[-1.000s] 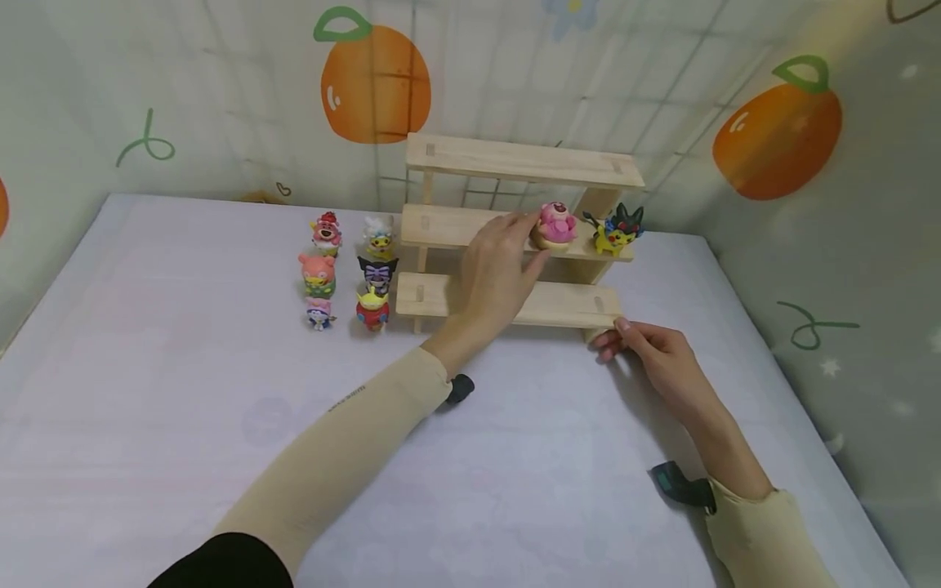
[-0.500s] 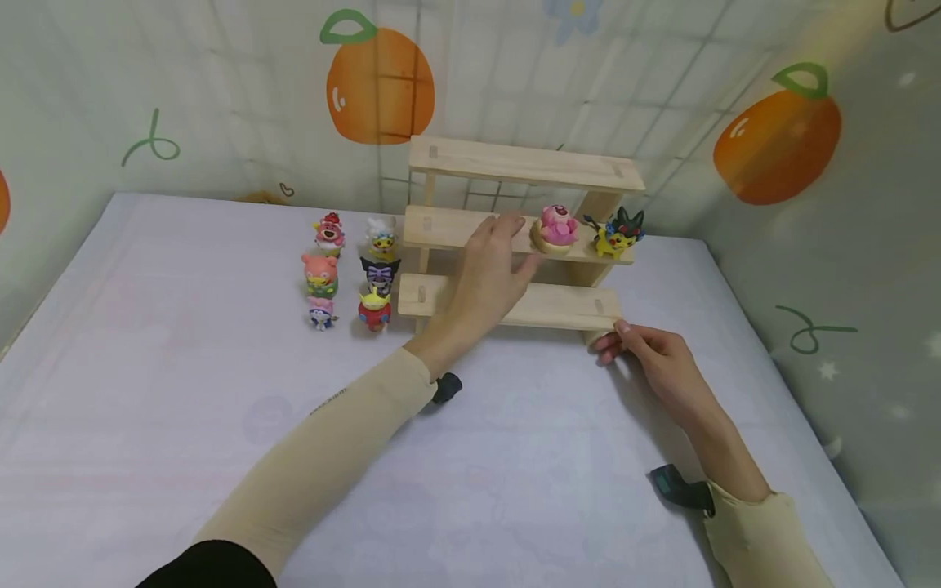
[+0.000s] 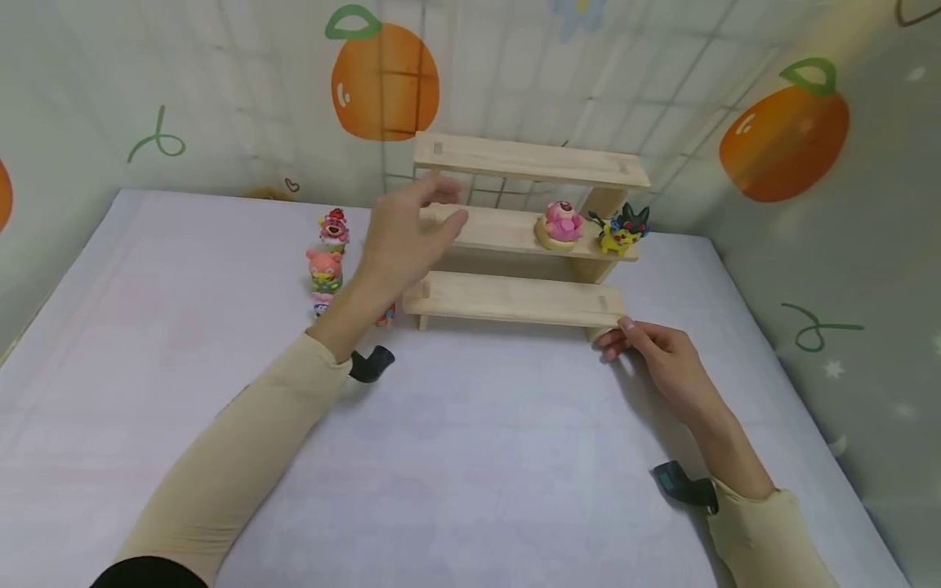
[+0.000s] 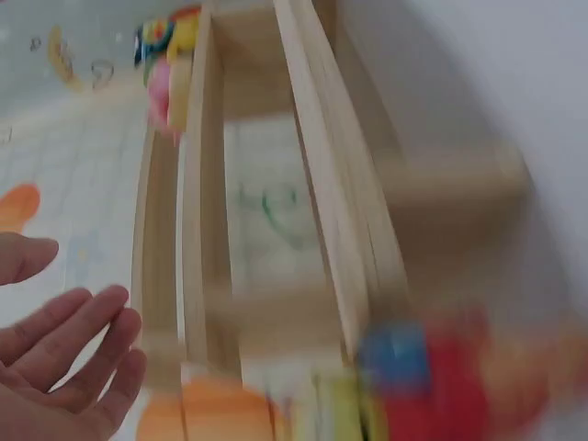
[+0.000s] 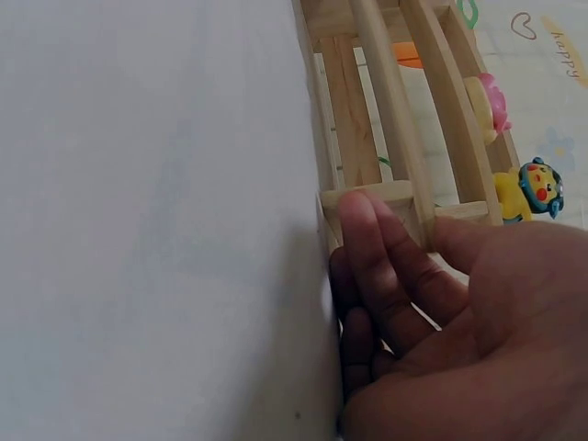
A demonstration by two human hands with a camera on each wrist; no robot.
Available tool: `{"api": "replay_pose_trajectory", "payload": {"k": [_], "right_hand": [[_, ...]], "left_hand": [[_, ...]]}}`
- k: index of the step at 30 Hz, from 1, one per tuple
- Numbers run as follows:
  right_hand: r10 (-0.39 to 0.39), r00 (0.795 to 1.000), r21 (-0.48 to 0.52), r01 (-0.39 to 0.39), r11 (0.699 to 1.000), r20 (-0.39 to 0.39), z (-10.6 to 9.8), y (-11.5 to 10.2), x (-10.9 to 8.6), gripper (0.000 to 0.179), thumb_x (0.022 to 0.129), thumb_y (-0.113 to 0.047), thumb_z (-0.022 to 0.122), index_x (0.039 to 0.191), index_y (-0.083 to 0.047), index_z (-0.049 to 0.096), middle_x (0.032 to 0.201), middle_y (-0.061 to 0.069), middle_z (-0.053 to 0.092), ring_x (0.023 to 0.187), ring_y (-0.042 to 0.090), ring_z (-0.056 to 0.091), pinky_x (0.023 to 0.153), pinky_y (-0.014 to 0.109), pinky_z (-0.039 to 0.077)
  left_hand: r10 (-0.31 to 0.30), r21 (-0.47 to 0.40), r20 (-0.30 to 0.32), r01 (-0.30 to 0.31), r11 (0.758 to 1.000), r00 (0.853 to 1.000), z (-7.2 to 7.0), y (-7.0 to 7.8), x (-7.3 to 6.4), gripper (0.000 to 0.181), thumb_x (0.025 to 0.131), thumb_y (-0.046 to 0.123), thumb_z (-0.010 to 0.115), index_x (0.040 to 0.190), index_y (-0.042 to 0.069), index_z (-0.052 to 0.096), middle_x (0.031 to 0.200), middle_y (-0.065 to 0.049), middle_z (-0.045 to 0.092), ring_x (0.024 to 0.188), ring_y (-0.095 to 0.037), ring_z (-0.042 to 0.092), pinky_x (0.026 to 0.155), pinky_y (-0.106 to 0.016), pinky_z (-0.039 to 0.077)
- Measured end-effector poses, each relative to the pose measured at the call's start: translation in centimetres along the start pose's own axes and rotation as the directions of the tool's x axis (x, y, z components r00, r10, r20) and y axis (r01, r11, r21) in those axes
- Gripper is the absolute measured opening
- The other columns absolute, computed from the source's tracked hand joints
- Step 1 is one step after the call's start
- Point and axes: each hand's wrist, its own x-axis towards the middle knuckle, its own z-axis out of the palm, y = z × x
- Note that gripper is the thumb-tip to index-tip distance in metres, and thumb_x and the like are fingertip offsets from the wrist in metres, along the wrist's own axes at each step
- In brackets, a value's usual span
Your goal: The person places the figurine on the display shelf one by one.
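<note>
A three-tier wooden display shelf stands at the back of the table. My right hand grips the right end of its lowest board, thumb on top and fingers beneath. On the middle board sit a pink bear figurine and, at its right, a yellow figurine with dark ears. My left hand hangs near the shelf's left end, fingers spread, nothing held. Under it, a red-and-blue figurine is blurred in the left wrist view. Other figurines beside it are hidden by the hand in the head view.
Left of my left arm stand a bear figurine with a red hat, a pink-headed figurine and a smaller one, partly covered. A white cloth covers the table. A printed curtain hangs behind.
My left hand has drawn away from the pink bear figurine, which stays on the middle board, and moved left over the standing figurines. My right hand keeps its grip on the shelf.
</note>
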Motion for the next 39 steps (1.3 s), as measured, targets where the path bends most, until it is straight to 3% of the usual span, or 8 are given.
{"api": "replay_pose_trajectory", "payload": {"k": [6,9,14,17,21,27,34,39], "right_hand": [[0.020,1.000,-0.001,-0.020,1.000,0.000,-0.1,-0.1,0.2,0.061,0.111,-0.052,0.045,0.128,0.001,0.069,0.104,-0.001,0.079,0.116,0.005,0.055,0.095,0.009,0.034],[0.030,1.000,-0.007,-0.030,1.000,0.002,-0.2,0.0,0.2,0.061,0.111,-0.052,0.044,0.129,0.001,0.069,0.105,-0.001,0.079,0.116,0.004,0.056,0.095,0.008,0.035],[0.050,0.999,-0.015,-0.050,0.999,0.001,-0.2,0.2,0.1,0.063,0.110,-0.054,0.043,0.131,-0.001,0.068,0.107,-0.001,0.079,0.118,0.005,0.055,0.094,0.008,0.035],[0.075,0.997,-0.009,-0.075,0.997,0.001,-0.2,0.3,0.0,0.065,0.109,-0.057,0.043,0.133,-0.001,0.067,0.107,-0.002,0.078,0.119,0.006,0.054,0.100,0.012,0.034],[0.082,0.997,0.003,-0.082,0.997,-0.002,-0.2,0.4,-0.2,0.066,0.110,-0.056,0.044,0.134,0.001,0.065,0.106,-0.003,0.078,0.117,0.005,0.054,0.100,0.013,0.034],[0.071,0.997,-0.005,-0.071,0.997,-0.004,-0.3,0.2,-0.3,0.064,0.110,-0.054,0.043,0.136,0.001,0.064,0.109,-0.003,0.077,0.113,0.005,0.057,0.094,0.009,0.036],[0.060,0.998,0.006,-0.060,0.998,-0.001,-0.1,-0.1,0.0,0.064,0.110,-0.053,0.044,0.134,0.003,0.065,0.107,-0.003,0.077,0.111,0.004,0.058,0.094,0.009,0.035],[0.058,0.998,0.002,-0.058,0.998,0.000,0.0,-0.2,0.1,0.064,0.111,-0.053,0.043,0.133,0.003,0.065,0.107,-0.004,0.077,0.110,0.004,0.059,0.094,0.010,0.036]], "left_hand": [[0.048,0.085,-0.033,-0.045,0.995,0.998,-6.1,-3.4,-1.1,0.023,0.100,0.014,0.072,0.121,0.006,0.073,0.115,-0.009,0.078,0.111,-0.024,0.071,0.102,-0.040,0.054],[0.032,0.159,-0.059,-0.023,0.987,0.998,-8.9,-5.1,-1.8,0.023,0.100,0.015,0.072,0.121,0.006,0.074,0.114,-0.010,0.078,0.110,-0.024,0.071,0.100,-0.040,0.054],[-0.022,0.233,-0.111,0.048,0.971,0.994,-12.6,-6.7,-2.5,0.023,0.101,0.019,0.072,0.121,0.008,0.075,0.112,-0.008,0.079,0.105,-0.023,0.071,0.095,-0.023,0.048],[-0.040,0.234,-0.131,0.070,0.970,0.991,-13.9,-7.4,-2.6,0.021,0.100,0.020,0.072,0.118,0.011,0.077,0.111,-0.007,0.079,0.098,-0.004,0.068,0.091,-0.015,0.045],[-0.038,0.234,-0.121,0.065,0.970,0.992,-14.5,-8.4,-2.9,0.019,0.100,0.020,0.072,0.116,0.011,0.077,0.109,-0.007,0.079,0.096,0.003,0.065,0.089,-0.013,0.046],[-0.078,0.251,-0.062,0.091,0.964,0.995,-14.2,-10.4,-4.4,0.020,0.101,0.021,0.071,0.116,0.009,0.076,0.109,-0.008,0.079,0.100,-0.020,0.069,0.085,-0.013,0.045],[-0.121,0.214,0.020,0.114,0.970,0.992,-13.7,-12.2,-5.5,0.017,0.100,0.023,0.075,0.112,0.011,0.079,0.104,-0.008,0.079,0.089,0.001,0.062,0.080,-0.012,0.049],[-0.161,0.210,0.066,0.144,0.967,0.985,-13.5,-12.5,-5.7,0.016,0.098,0.025,0.077,0.109,0.014,0.080,0.102,-0.005,0.078,0.089,-0.004,0.063,0.079,-0.012,0.049]]}}
